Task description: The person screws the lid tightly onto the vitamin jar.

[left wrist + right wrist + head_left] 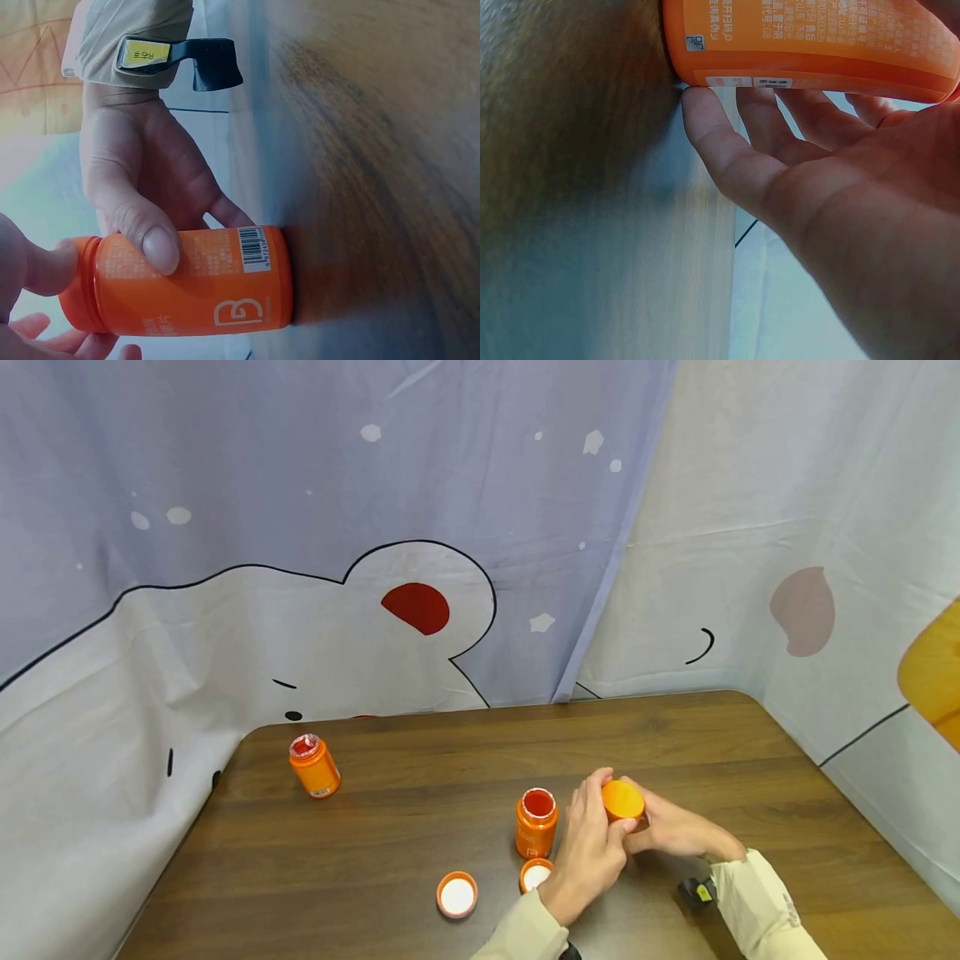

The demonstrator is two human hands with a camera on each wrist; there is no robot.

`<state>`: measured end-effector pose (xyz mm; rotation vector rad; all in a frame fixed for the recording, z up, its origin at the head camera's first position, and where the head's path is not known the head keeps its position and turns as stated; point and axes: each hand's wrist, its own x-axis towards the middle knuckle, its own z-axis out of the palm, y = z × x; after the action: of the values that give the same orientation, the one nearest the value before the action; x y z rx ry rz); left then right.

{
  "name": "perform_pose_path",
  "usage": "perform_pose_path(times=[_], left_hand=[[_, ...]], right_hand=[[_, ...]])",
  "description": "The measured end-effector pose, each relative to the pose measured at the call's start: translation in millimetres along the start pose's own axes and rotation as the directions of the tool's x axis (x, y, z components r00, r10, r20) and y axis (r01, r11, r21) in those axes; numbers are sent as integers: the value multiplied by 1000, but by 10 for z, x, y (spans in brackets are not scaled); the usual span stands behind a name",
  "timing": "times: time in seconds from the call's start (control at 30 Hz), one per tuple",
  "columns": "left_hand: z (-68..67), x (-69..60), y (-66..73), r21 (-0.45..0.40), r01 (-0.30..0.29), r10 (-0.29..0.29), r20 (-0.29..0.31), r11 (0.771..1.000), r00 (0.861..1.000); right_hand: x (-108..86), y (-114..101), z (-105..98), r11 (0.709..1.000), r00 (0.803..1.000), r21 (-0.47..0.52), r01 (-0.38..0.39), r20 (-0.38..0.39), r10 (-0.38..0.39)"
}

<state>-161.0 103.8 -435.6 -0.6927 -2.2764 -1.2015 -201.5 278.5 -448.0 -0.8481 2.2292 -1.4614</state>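
Right between both hands [588,850] [678,828], capped bottle [202,294].

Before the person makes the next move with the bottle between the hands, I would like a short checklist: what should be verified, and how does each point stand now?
1. Right hand holds the held bottle by its body: ok.
2. Left hand grips the lid at the top: ok.
3. Held bottle stands upright on the table: ok.
4. Lid is off the held bottle: not ok, it sits on the neck.
5. Lid's thread is loosened: cannot tell.
6. Left loose lid and right loose lid lie with white insides up, apart from the held bottle: ok.
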Motion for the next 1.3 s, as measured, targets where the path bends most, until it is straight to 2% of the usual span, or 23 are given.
perform_pose_path(times=[0.13,0.27,0.4,0.5,0.57,0.7,0.8,0.93,1.07,1.3], left_hand=[[-25,2,29,-22,52,-50,62,998,997],[-46,5,58,-57,120,-113,113,991,987],[-53,-3,84,-170,227,-205,138,959,969],[-41,-9,98,-235,276,-258,107,932,960],[-27,-11,100,-239,269,-265,49,933,963],[13,-17,90,-207,208,-228,-80,956,970],[36,-26,83,-177,179,-202,-126,968,971],[56,-31,72,-155,173,-194,-138,973,971],[74,-30,60,-160,170,-193,-136,972,972],[81,-29,43,-152,120,-136,-102,981,985]], right_hand=[[-9,-4,1,1000,1000,22,-21,5,21],[-9,6,-3,1000,1000,12,5,15,-5],[-12,19,-7,999,999,-24,41,14,-41],[-14,17,-9,996,998,-65,61,5,-61],[-10,14,-11,996,998,-68,63,5,-63],[8,13,-16,998,999,-33,51,13,-50],[18,20,-18,998,998,-17,57,14,-56],[21,26,-21,996,996,-14,85,16,-85],[9,17,-26,996,997,-39,79,9,-79],[-3,6,-20,998,998,-12,60,24,-59]])
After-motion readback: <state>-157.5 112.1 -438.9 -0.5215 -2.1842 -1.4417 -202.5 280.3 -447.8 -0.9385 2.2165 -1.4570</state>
